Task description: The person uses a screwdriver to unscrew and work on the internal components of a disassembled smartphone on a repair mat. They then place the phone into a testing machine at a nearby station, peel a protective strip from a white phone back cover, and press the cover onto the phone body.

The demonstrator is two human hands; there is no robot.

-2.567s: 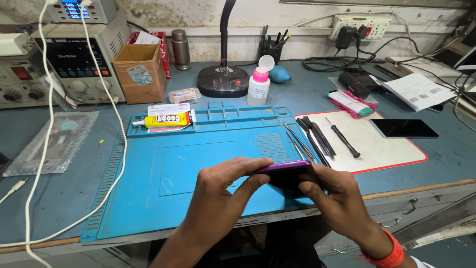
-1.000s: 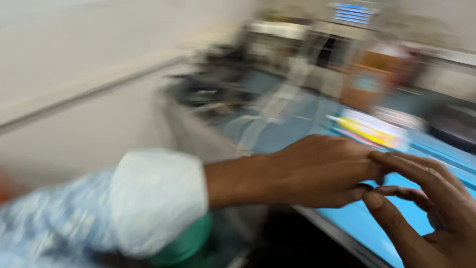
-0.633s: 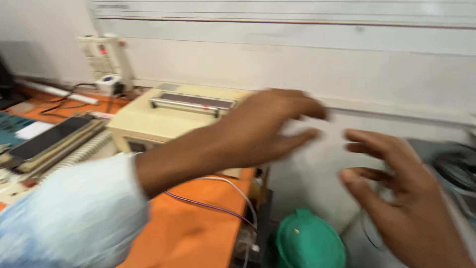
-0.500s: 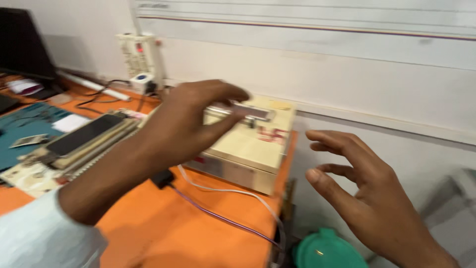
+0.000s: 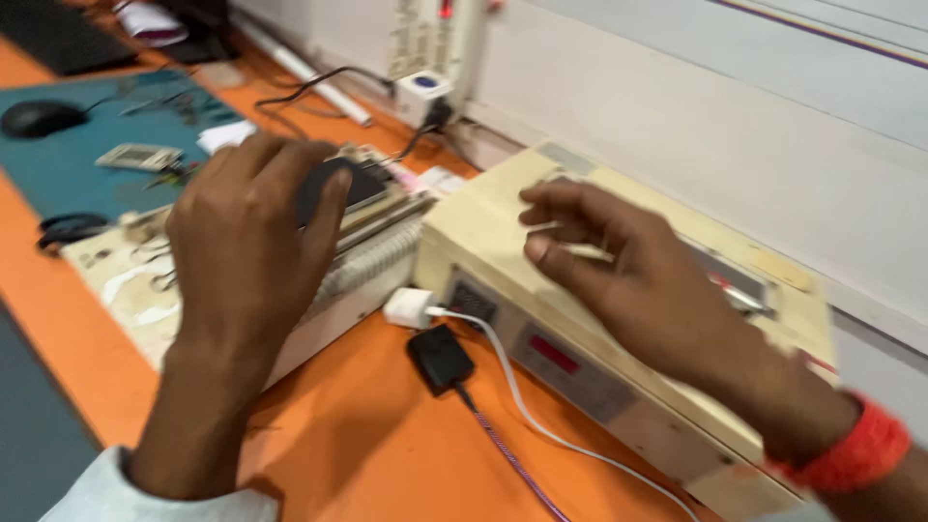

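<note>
Our left hand (image 5: 253, 227) curls over a dark phone (image 5: 333, 186), fingers closed around it, holding it above a flat heating plate (image 5: 372, 253) on the orange bench (image 5: 329, 435). Our right hand (image 5: 633, 280) hovers over the cream box (image 5: 541, 319) just to the right, fingers loosely spread and apart, gripping nothing; whether the fingertips touch the box top we cannot tell, as the frame is blurred. A red band (image 5: 855, 454) circles the right wrist. Below the box front lie a white plug (image 5: 408, 307) and a black adapter (image 5: 440, 358), their cables running toward us. A teal mat (image 5: 68, 159) with a mouse (image 5: 39, 118) sits well to the left.
</note>
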